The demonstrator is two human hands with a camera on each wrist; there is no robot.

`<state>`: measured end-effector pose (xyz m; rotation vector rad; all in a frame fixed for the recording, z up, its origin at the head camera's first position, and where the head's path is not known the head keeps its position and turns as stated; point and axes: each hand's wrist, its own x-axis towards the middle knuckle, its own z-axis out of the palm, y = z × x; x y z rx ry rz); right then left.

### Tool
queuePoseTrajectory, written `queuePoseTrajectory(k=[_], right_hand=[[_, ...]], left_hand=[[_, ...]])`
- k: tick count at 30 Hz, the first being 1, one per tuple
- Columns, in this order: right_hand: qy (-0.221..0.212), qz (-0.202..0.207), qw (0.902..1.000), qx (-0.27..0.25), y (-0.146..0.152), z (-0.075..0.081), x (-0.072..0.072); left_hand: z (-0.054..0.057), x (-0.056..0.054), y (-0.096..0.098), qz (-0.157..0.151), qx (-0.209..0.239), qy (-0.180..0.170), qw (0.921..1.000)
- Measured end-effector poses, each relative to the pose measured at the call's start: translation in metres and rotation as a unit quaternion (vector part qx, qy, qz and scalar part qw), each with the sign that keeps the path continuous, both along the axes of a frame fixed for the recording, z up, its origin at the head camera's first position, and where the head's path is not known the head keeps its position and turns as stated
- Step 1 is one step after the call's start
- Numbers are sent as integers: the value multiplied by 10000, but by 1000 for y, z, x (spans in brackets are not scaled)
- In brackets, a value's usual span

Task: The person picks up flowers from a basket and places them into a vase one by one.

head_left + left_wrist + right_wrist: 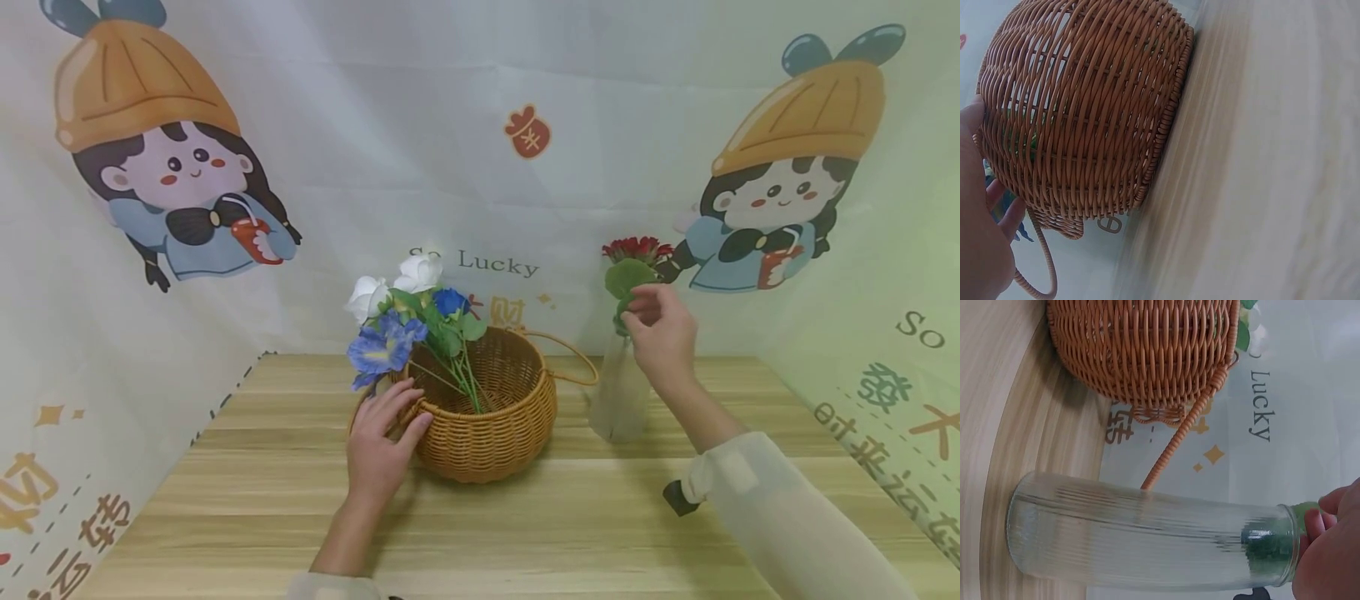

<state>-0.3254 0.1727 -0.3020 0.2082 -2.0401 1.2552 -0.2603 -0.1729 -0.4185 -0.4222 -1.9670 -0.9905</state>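
Note:
A round wicker basket (487, 442) stands upright on the wooden table, holding white roses (369, 298), a blue-violet flower (382, 346) and a deep blue flower (452, 302) that lean left. My left hand (382, 442) rests on its left rim, thumb at the near edge and fingers fairly straight. To the basket's right a ribbed clear glass vase (1147, 531) stands upright. Above its mouth, my right hand (663, 333) pinches the stem of a red flower (637, 248) with a round green leaf (628, 277). The green lower part shows inside the vase neck.
The basket's looped handle (573, 343) sticks out to the right, near the vase. Printed cloth (465, 167) with cartoon figures hangs behind the light wooden table (525, 533) and along both sides. A small black object (678, 497) is at my right sleeve cuff.

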Motion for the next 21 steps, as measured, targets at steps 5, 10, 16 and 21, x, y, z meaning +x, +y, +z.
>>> queuePoseTrajectory(k=[5,10,16,21], right_hand=[[-53,302,9995,-41,-8,-1,1],[-36,488,9986,-207,-14,-2,2],[58,616,9975,-339,-23,-3,3],[-153,681,9967,-427,-34,-5,6]], left_hand=[[0,0,0,3,-5,99,10000],[-1,0,0,-11,1,98,10000],[0,0,1,-36,12,129,9999],[1,0,0,-55,-6,205,9998]])
